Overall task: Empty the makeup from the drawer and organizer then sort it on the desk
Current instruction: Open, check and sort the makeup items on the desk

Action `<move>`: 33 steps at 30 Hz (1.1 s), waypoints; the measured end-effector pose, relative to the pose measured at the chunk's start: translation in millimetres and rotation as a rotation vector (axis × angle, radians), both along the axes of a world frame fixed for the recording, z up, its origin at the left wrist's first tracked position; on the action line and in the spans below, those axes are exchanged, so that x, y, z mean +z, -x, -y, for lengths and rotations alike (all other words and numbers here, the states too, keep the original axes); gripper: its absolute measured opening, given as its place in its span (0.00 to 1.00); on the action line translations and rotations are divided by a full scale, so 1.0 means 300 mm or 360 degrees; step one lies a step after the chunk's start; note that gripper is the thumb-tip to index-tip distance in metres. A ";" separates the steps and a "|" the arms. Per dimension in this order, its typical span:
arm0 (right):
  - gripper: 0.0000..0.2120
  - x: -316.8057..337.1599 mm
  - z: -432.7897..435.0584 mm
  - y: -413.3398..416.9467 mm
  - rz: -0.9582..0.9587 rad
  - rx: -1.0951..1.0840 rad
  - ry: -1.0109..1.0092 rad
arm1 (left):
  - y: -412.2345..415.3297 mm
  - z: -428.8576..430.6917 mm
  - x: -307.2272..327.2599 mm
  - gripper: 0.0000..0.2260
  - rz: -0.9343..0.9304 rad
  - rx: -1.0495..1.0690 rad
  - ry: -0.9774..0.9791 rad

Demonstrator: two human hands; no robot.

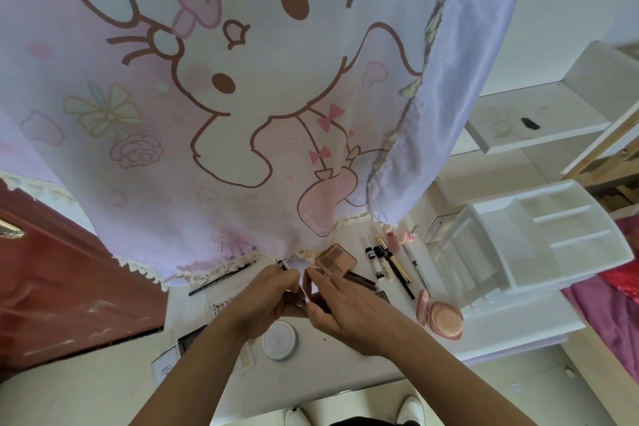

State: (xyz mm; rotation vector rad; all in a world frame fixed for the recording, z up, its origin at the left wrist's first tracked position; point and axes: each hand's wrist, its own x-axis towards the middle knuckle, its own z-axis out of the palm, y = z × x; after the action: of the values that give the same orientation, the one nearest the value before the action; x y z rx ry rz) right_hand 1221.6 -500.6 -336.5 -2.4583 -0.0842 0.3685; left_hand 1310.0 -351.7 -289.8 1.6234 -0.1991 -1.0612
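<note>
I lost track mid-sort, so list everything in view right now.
curtain: one, pink cartoon print with lilac panel, hangs over the desk's back
desk: one, white, under everything
organizer: one, white, desk's right end
eyeshadow palette: one, brown-pink, just beyond the hands
tubes and pencils: several, black, white, gold, right of the palette
compact: one, pink, open, beside the organizer
round jar: one, white, below the wrists
liner pencil: one, black, by the curtain hem
slim stick: one, pale, between both hands
left hand: pinches the stick
right hand: pinches the stick
</note>
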 end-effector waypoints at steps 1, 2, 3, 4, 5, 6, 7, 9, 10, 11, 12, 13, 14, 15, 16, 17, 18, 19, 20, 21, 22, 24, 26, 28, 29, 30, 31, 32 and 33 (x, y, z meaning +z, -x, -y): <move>0.30 -0.013 0.001 -0.001 0.0002 0.0000 0.0001 | 0.002 -0.001 -0.001 0.29 -0.0004 -0.0014 0.0006; 0.30 -0.023 0.003 0.001 0.0013 -0.0001 -0.0004 | 0.004 0.001 0.002 0.30 -0.0010 -0.0040 0.0015; 0.31 -0.028 0.005 0.002 0.0024 -0.0008 -0.0016 | 0.007 0.004 0.006 0.30 -0.0019 -0.0057 0.0028; 0.31 -0.029 0.009 0.004 0.0037 -0.0021 -0.0030 | 0.007 0.003 0.007 0.28 -0.0039 -0.0030 0.0038; 0.32 -0.024 0.014 0.008 0.0048 -0.0039 -0.0043 | 0.006 0.001 0.006 0.26 -0.0075 0.0029 0.0049; 0.33 -0.021 0.019 0.012 0.0067 -0.0054 -0.0050 | 0.001 -0.006 0.006 0.23 -0.0112 0.0094 0.0075; 0.35 -0.018 0.023 0.016 0.0079 -0.0065 -0.0054 | -0.005 -0.012 0.004 0.19 -0.0155 0.0139 0.0104; 0.39 -0.012 0.028 0.021 0.0070 -0.0096 -0.0081 | -0.019 -0.028 -0.007 0.17 -0.0254 0.0180 0.0159; 0.40 -0.009 0.031 0.023 0.0086 -0.0119 -0.0112 | -0.024 -0.034 -0.013 0.17 -0.0301 0.0210 0.0178; 0.40 -0.007 0.036 0.024 0.0113 -0.0145 -0.0153 | -0.031 -0.041 -0.026 0.16 -0.0362 0.0270 0.0198; 0.38 0.000 0.041 0.024 0.0151 -0.0171 -0.0197 | -0.034 -0.046 -0.031 0.15 -0.0424 0.0335 0.0224; 0.36 0.005 0.046 0.022 0.0195 -0.0200 -0.0234 | -0.034 -0.049 -0.039 0.15 -0.0454 0.0393 0.0249; 0.33 0.006 0.052 0.018 0.0246 -0.0229 -0.0267 | -0.033 -0.053 -0.044 0.16 -0.0472 0.0419 0.0284; 0.31 0.004 0.056 0.014 0.0282 -0.0261 -0.0306 | -0.031 -0.055 -0.047 0.17 -0.0476 0.0416 0.0306; 0.28 0.001 0.058 0.009 0.0316 -0.0302 -0.0366 | -0.030 -0.059 -0.048 0.17 -0.0472 0.0391 0.0321; 0.24 -0.003 0.060 0.005 0.0356 -0.0361 -0.0446 | -0.029 -0.060 -0.050 0.16 -0.0460 0.0360 0.0314; 0.22 -0.005 0.064 0.001 0.0408 -0.0446 -0.0549 | -0.029 -0.060 -0.045 0.15 -0.0457 0.0333 0.0296; 0.20 -0.002 0.069 -0.002 0.0449 -0.0544 -0.0658 | -0.030 -0.061 -0.043 0.15 -0.0453 0.0319 0.0262; 0.19 0.006 0.074 -0.004 0.0465 -0.0610 -0.0743 | -0.029 -0.059 -0.035 0.15 -0.0452 0.0306 0.0227; 0.19 0.019 0.078 -0.007 0.0443 -0.0629 -0.0792 | -0.029 -0.059 -0.031 0.15 -0.0454 0.0299 0.0197; 0.19 0.026 0.082 -0.011 0.0389 -0.0604 -0.0810 | -0.028 -0.059 -0.026 0.16 -0.0469 0.0281 0.0185; 0.18 0.035 0.083 -0.023 0.0229 -0.0486 -0.0829 | -0.026 -0.062 -0.016 0.17 -0.0508 0.0252 0.0159; 0.17 0.033 0.073 -0.033 0.0120 -0.0436 -0.0896 | -0.026 -0.060 -0.001 0.17 -0.0498 0.0233 0.0121; 0.14 0.032 0.054 -0.034 0.0092 -0.0502 -0.0984 | -0.029 -0.055 0.008 0.15 -0.0500 0.0317 0.0121; 0.14 0.029 0.045 -0.035 0.0109 -0.0561 -0.1017 | -0.028 -0.053 0.013 0.13 -0.0561 0.0423 0.0164; 0.15 0.025 0.039 -0.035 0.0145 -0.0619 -0.1040 | -0.026 -0.051 0.018 0.13 -0.0658 0.0534 0.0233; 0.18 0.023 0.034 -0.035 0.0183 -0.0661 -0.1061 | -0.022 -0.050 0.023 0.15 -0.0762 0.0619 0.0325; 0.21 0.018 0.032 -0.035 0.0214 -0.0689 -0.1073 | -0.018 -0.053 0.022 0.19 -0.0852 0.0674 0.0411; 0.21 0.021 0.027 -0.036 0.0236 -0.0720 -0.1089 | -0.010 -0.056 0.024 0.23 -0.0924 0.0695 0.0486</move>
State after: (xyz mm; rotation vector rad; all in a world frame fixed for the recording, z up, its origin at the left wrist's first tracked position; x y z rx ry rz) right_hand 1232.3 -508.8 -330.1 -1.7520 0.2438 -0.0470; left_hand 1313.0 -334.9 -282.6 0.9724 0.3514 -1.0502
